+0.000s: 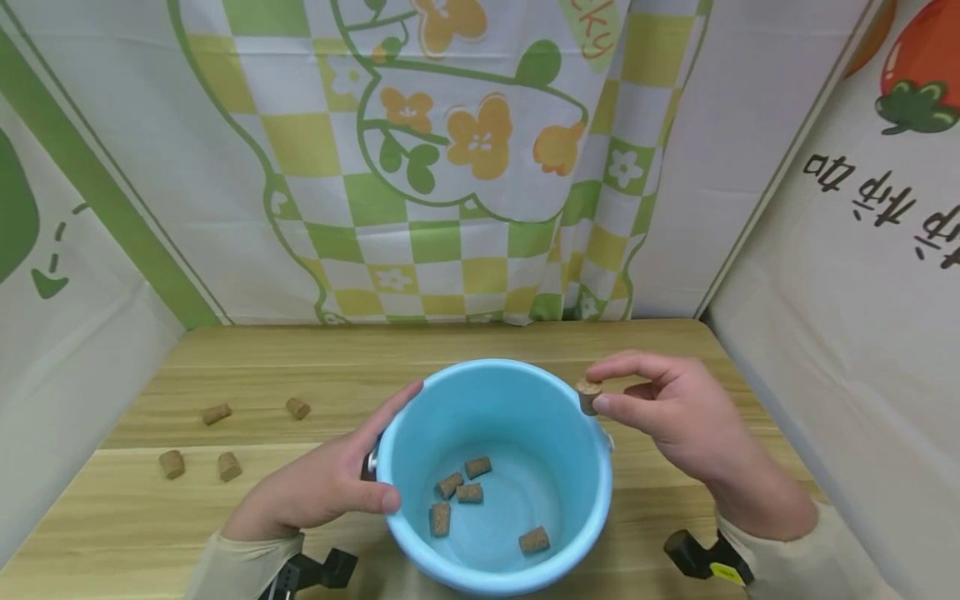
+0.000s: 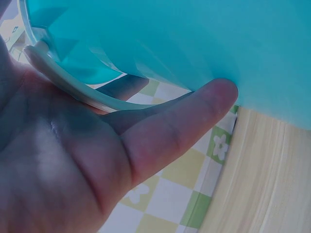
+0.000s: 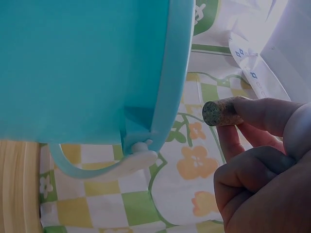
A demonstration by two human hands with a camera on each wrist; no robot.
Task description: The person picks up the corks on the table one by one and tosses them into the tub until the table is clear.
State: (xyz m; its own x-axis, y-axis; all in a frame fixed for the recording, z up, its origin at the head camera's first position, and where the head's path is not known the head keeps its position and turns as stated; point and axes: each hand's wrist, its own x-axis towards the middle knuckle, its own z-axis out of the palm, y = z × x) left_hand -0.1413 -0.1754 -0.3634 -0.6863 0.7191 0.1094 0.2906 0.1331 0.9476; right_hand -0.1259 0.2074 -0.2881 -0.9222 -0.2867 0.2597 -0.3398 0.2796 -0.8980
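In the head view a light blue bucket (image 1: 495, 583) stands upright on the table, with several corks (image 1: 534, 540) lying on its bottom. My left hand (image 1: 330, 483) rests against the bucket's left side, thumb at the rim. The left wrist view shows a straight finger (image 2: 170, 126) touching the outer wall, beside the bucket handle (image 2: 73, 87). Between thumb and fingertips my right hand (image 1: 675, 408) pinches one cork (image 1: 589, 398), just off the bucket's right rim. That cork (image 3: 221, 112) is apart from the rim in the right wrist view.
Several more corks (image 1: 228, 467) lie scattered on the wooden table (image 1: 112, 517), left of the bucket. A patterned cloth (image 1: 465, 250) hangs behind the table. Pale printed walls stand on the left and right (image 1: 847, 333).
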